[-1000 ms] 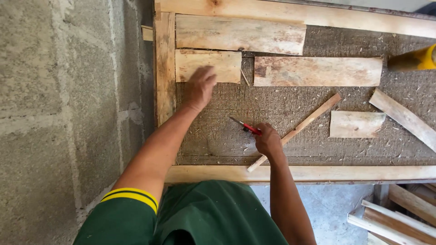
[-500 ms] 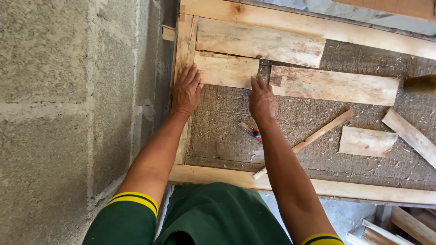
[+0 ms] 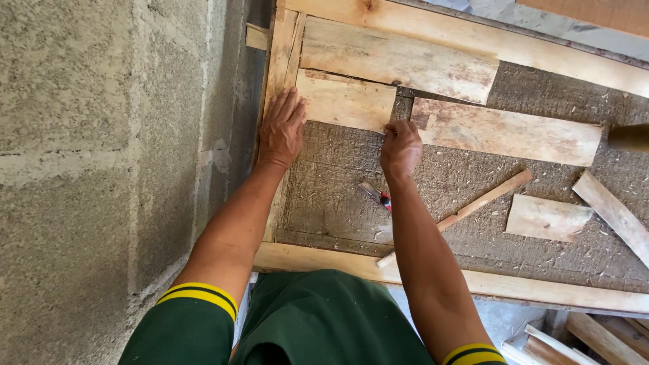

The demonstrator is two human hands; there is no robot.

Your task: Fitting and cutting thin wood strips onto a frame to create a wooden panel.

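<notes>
Even, soft daylight, faint shadows, sharp focus, slight wide-angle bending at edges.

A red-handled cutter [image 3: 377,196] lies on the rough fibre board [image 3: 473,230]. A thin wooden strip [image 3: 466,211] and two offcuts [image 3: 544,217] rest nearby, beside a grey block wall [image 3: 101,155].

Pale yellow short board [image 3: 345,100]; below it a red-handled tool [image 3: 378,197] on grey-brown worktop [image 3: 324,196]; green sleeves [image 3: 196,324] banded yellow-black.
</notes>
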